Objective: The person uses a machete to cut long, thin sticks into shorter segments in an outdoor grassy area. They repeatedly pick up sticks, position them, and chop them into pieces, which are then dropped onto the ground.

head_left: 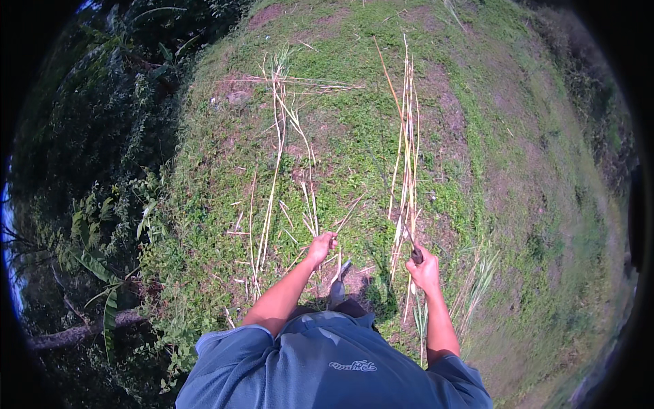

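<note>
The bare right hand (425,270) was closed firmly on a slim tool with a dark handle (417,256), just beside long, dry, pale-yellow stalks (409,146) on green grass (354,140). The bare left hand (320,248) had fingers drawn together; whether they clamped anything, I could not tell.

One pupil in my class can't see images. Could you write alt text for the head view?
Over green grass, a person's right hand grips a dark handle, while the left hand is closed; whether it holds anything is unclear. Long pale stalks lie ahead, mostly in two loose rows, left and right. The person wears a blue shirt.
</note>
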`<state>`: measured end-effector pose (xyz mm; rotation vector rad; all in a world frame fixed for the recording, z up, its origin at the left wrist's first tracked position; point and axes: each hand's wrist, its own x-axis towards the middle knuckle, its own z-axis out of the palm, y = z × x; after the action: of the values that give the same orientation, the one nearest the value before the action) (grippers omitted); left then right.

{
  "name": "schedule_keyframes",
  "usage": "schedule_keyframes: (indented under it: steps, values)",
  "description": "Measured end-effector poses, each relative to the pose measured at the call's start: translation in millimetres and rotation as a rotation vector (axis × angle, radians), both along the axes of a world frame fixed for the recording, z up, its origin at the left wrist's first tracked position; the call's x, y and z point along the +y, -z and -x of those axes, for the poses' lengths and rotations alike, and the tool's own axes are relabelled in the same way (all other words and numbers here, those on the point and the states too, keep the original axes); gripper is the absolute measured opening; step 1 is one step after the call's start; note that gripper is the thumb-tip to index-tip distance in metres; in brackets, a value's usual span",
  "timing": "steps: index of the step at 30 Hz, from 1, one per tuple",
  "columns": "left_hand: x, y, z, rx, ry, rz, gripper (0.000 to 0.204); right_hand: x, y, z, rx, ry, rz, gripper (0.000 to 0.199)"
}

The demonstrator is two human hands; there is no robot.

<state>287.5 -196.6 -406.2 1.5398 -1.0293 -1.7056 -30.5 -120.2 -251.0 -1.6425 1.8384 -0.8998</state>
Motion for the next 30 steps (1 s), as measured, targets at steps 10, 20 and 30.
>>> schedule_keyframes:
  steps: [10,20,30]
  values:
    - [447,87,-341,-1.328,0.812,-0.752,0.031,-141,96,98,0.466,0.116,-0.173,0.045]
    - [523,17,-223,-0.274,-0.880,-0.860,0.041,-63,242,30,0.534,0.472,-0.718,0.036]
    - [436,47,-215,-0.646,-0.441,-0.654,0.053,36,515,-148,0.223,0.233,-0.701,0.024]
